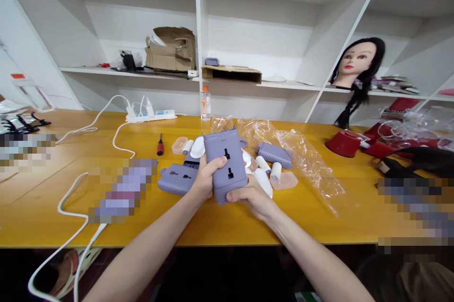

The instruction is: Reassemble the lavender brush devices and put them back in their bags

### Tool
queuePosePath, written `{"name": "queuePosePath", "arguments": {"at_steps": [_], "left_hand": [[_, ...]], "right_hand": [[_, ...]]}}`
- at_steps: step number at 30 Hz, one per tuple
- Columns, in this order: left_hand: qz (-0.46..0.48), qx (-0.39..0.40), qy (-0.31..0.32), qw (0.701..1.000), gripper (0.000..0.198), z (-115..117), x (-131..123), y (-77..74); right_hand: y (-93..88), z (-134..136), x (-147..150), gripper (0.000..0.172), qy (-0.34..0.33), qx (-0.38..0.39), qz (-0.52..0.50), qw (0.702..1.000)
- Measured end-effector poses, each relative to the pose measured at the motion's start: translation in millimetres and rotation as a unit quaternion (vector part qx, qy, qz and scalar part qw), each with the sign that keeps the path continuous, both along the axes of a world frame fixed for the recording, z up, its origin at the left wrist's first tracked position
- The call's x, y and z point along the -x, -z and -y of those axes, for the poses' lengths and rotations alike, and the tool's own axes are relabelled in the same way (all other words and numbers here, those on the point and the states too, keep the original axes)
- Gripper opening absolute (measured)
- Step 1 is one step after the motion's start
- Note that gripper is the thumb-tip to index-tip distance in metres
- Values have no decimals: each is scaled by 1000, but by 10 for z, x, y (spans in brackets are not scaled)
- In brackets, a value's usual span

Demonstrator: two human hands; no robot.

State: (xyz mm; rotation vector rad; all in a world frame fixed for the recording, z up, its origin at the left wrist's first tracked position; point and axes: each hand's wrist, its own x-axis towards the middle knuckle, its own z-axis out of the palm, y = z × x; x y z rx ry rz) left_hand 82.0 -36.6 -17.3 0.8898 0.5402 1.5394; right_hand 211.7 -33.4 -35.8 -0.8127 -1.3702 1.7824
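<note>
A purple plastic housing [222, 162] with two black keyhole-shaped slots is held upright over the table. My left hand [207, 174] grips its left side, the thumb lying across the face near the upper slot. Around the lower right corner, my right hand [253, 195] is closed, with its thumb on the bottom edge. The fingers behind the housing are hidden. Behind it lie a similar purple housing [176, 180], a purple part with a perforated side [274, 154], white cylinders [275, 170], pinkish translucent trays [284, 181] and white rounded pieces [263, 183], partly covered by my hands.
A red-handled screwdriver [160, 146] lies left of the parts. Clear plastic wrap [305, 160] spreads to the right. A white power strip [156, 116], cables and a clear bottle [205, 106] stand near the shelf. Red items [343, 143] and a mannequin head [358, 61] are right.
</note>
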Motion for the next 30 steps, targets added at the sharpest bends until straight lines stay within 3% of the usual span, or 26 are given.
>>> {"name": "queuePosePath", "arguments": {"at_steps": [5,12,15,19,22,26,28,30], "left_hand": [[-30,35,66,997,54,-5,63,-43],[-60,-64,137,987,54,-35,179,8],[-87,-97,96,987,52,-51,205,52],[-153,-154,-10,976,49,-50,185,62],[-152,-169,-83,970,57,-36,72,43],[-79,-126,-143,978,82,-38,-140,86],[-54,-67,-156,984,86,-49,-209,132],[-32,-16,-169,985,83,-61,-237,170]], "right_hand": [[42,-44,-43,36,-57,-53,-30,997],[136,-111,-38,44,-48,-124,14,991],[74,-124,-60,49,-33,-166,47,984],[-48,-132,-135,52,23,-251,124,960],[-91,-149,-187,46,129,-331,220,909],[-55,-137,-170,27,280,-409,387,777],[-9,-109,-122,21,300,-436,463,710],[41,-80,-66,19,291,-454,515,666]]}}
